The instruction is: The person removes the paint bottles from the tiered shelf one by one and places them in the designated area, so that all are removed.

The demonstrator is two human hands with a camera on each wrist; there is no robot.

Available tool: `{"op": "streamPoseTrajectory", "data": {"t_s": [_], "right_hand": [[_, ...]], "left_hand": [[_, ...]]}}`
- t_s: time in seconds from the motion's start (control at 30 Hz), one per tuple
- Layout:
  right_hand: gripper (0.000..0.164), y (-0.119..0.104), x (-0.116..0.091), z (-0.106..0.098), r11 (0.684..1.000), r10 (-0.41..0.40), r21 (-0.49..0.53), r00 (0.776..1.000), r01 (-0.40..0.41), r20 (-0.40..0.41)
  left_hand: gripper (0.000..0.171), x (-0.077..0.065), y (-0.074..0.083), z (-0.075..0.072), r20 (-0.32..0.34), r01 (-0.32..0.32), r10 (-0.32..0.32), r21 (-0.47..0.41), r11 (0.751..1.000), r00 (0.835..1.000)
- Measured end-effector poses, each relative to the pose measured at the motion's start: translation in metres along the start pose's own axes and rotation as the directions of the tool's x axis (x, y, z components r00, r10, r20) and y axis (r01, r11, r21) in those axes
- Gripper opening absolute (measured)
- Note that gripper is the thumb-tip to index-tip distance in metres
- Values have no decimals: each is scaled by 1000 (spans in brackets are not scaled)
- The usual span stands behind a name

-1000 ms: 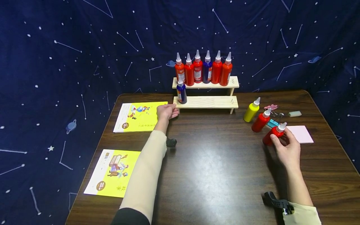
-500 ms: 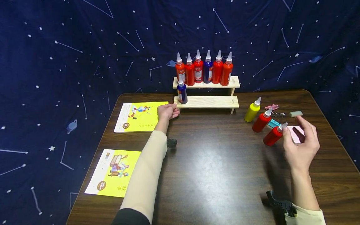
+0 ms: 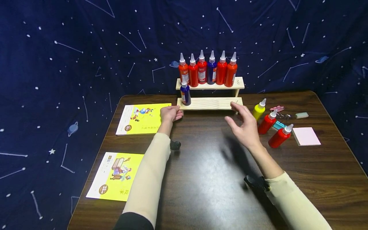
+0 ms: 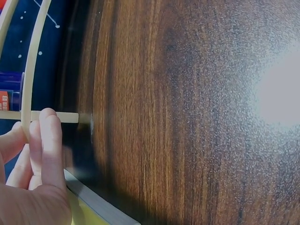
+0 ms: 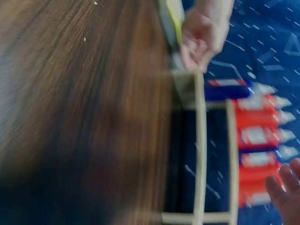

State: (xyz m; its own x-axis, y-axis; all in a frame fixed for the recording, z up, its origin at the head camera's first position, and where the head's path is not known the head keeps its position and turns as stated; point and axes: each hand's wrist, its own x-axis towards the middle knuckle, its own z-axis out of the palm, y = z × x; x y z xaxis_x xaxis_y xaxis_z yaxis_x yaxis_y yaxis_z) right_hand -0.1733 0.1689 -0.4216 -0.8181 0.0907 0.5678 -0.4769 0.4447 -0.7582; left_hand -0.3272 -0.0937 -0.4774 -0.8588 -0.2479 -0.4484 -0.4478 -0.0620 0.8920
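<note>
Wooden rack (image 3: 210,103) bears seven bottles (image 3: 221,73) — left hand (image 3: 171,113) pinches it.

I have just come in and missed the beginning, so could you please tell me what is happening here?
A person's left hand pinches the left end of the lower shelf, where one blue bottle stands. The right hand holds nothing; it is over the table, near the right end of that shelf, with thumb and fingers apart. Six bottles line the upper shelf. A yellow bottle and two red bottles are on the table, at the right.
</note>
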Motion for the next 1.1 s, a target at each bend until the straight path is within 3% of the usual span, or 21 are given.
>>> {"op": "streamPoseTrajectory", "data": {"t_s": [0.17, 0.37, 0.5, 0.67, 0.93, 1.1], "right_hand": [[54, 23, 26, 48, 996, 82, 12, 977, -86, 196], [62, 33, 58, 91, 992, 129, -50, 943, -119, 308], [66, 32, 78, 115, 979, 200, -33, 925, -200, 324], [69, 30, 94, 136, 971, 231, -138, 916, -196, 329], [74, 21, 101, 152, 961, 252, -199, 905, -192, 344], [66, 20, 100, 155, 953, 268, -226, 910, -203, 316]], "left_hand": [[29, 1, 0, 0, 2, 0, 0, -5, 1000, 1000], [29, 0, 0, 0, -9, 12, -12, -2, 1000, 1000], [29, 1, 0, 1, -11, 13, -13, 5, 1000, 1000], [30, 3, 0, 0, -6, 14, -14, 7, 1000, 1000], [30, 1, 1, -4, 21, 8, -8, -16, 1000, 1000], [30, 3, 0, -2, 16, 7, -7, 5, 1000, 1000]]}}
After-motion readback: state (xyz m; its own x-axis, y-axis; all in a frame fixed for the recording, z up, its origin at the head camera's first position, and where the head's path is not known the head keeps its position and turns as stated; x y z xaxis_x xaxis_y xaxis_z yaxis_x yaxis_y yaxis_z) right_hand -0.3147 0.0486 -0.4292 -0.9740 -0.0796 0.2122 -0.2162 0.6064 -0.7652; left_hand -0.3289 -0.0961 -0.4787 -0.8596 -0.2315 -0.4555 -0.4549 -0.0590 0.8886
